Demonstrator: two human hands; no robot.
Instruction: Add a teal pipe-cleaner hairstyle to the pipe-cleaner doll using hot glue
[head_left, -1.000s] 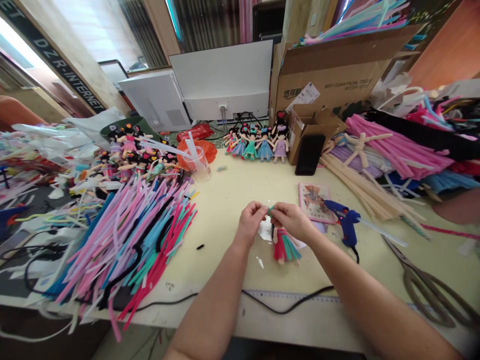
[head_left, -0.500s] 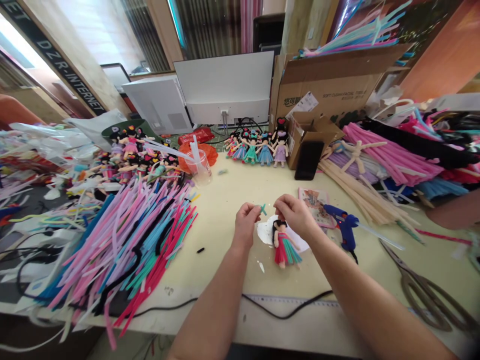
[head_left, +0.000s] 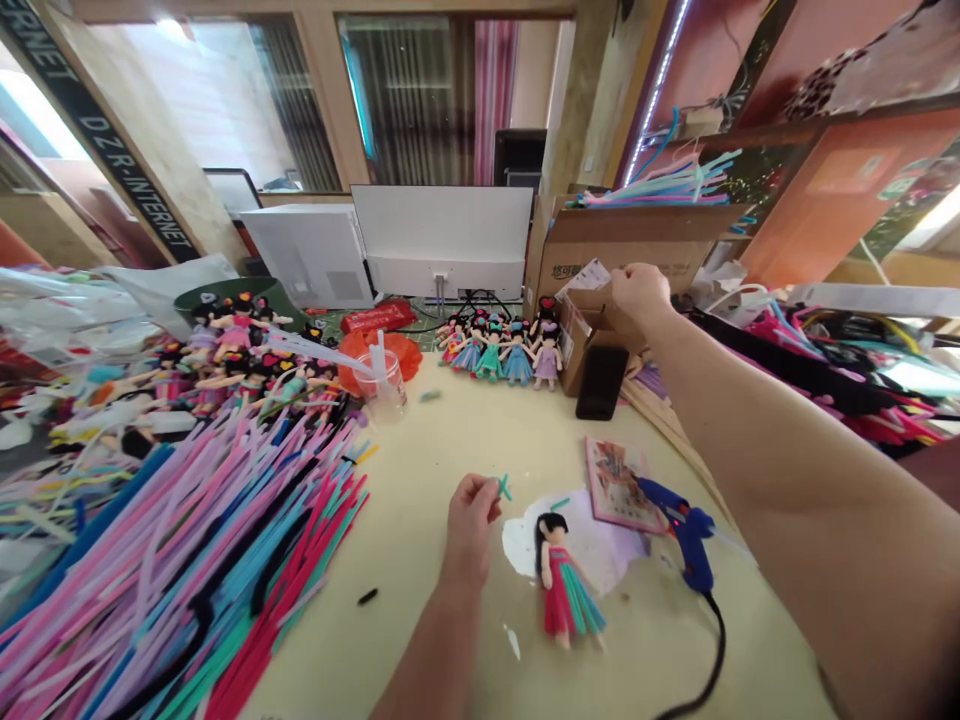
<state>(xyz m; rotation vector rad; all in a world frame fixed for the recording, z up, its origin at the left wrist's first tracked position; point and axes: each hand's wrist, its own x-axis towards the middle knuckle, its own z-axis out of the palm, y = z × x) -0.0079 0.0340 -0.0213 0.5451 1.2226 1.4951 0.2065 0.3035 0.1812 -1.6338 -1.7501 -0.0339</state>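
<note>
My left hand (head_left: 471, 522) hovers over the yellow table (head_left: 450, 440), pinching a small teal pipe-cleaner piece (head_left: 504, 488) between thumb and fingertips. A small doll (head_left: 564, 583) with black hair and a red and teal skirt lies face up just right of it, on a white paper scrap (head_left: 600, 545). My right hand (head_left: 639, 292) is stretched far forward over the small open cardboard box (head_left: 592, 330), its fingers curled down at the box's rim. I cannot see anything in them.
A big heap of coloured pipe cleaners (head_left: 187, 560) fills the left. Finished dolls (head_left: 499, 350) stand in a row at the back. A blue glue gun (head_left: 686, 530) and a booklet (head_left: 619, 485) lie right of the doll. A black phone (head_left: 601, 382) leans on the box. A monitor (head_left: 442, 240) stands behind.
My hands have parted. The right one has left the teal piece and reached far forward to the small cardboard box. The left keeps the piece. The view has tilted upward.
</note>
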